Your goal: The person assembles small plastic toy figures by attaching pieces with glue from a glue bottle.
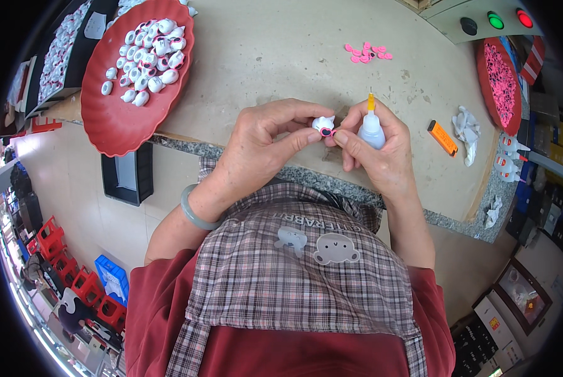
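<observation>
Between thumb and fingers, my left hand [266, 135] pinches a small white cat-head figurine [322, 123] with pink-and-black glasses on its front. My right hand [382, 141] is closed around a small glue bottle [371, 130] with a yellow needle tip pointing away from me. The thumb and forefinger of that hand meet at the figurine's glasses [327, 132], touching their right side. Farther off on the table lie several loose pink pieces [364, 53]. A red scalloped tray [110, 119] at the left holds many similar white heads.
An orange box-shaped piece [443, 137] and crumpled tissue [467, 125] lie to the right. Beyond them are a red tray of pink pieces [501, 81] and more glue bottles [508, 164]. A control box [476, 22] with lit buttons stands far right. A granite edge [350, 179] runs before me.
</observation>
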Demonstrator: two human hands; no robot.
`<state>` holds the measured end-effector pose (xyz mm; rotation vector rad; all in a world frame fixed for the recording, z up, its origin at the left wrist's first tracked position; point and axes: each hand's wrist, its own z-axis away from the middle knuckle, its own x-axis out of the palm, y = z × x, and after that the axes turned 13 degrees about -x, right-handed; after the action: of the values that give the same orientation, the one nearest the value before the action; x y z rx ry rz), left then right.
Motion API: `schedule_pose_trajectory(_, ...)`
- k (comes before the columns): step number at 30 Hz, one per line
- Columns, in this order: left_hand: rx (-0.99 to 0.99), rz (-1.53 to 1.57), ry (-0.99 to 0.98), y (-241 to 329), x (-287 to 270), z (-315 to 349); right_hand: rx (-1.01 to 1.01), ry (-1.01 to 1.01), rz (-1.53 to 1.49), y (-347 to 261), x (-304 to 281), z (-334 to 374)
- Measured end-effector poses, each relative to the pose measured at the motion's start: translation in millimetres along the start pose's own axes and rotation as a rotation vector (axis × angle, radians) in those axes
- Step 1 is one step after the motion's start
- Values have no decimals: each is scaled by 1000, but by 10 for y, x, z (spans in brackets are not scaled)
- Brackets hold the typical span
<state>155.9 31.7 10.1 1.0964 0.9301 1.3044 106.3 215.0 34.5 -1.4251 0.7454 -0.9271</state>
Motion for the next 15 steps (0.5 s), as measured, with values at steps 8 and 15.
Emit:
schedule_pose_trajectory(8, 74, -114, 107, -20, 81, 1, -22, 74, 148, 41, 105, 48)
schedule_pose_trajectory(15, 79, -56, 105, -59, 92, 4, -10, 120, 211, 30, 158, 60)
